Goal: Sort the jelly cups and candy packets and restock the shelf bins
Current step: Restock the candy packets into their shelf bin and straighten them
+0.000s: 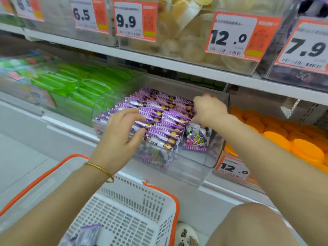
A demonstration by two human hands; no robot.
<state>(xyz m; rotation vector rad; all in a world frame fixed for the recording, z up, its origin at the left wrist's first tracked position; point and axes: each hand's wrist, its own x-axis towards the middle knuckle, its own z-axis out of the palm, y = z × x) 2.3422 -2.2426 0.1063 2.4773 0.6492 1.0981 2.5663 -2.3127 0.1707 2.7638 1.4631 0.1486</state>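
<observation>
Nearest the person sits a white slotted basket (124, 190) with an orange rim, and one purple packet (89, 232) lies in its lower corner. Above it the left hand (120, 137), a thin bracelet (101, 170) on its wrist, reaches into the clear bin (191, 168) on the lower shelf. Its fingers are spread and loosely bent over the top edges of the front rows of candy packets (159, 119), with the thumb against the stack. These packets stand on edge in tight rows. They look light, thin and crinkly, with slick foil faces, so they will probably slide and fan over if pushed from one side. The crimped top seam looks like the safest place to pinch a single packet, and a whole row would best be squeezed between two flat palms. One packet (197, 138) stands loose and face-out at the right front of the bin. Further in, the right hand (209, 109) dips into the back right of the rows. Its fingertips are buried among the packets, so whether they pinch anything cannot be told. Green packets (79, 86) fill the left bin and orange jelly cups (284, 135) the right one. The cups look rigid, with film lids that could dent, so they are best taken by the rim. Pale cups (191, 41) sit on the shelf above.
</observation>
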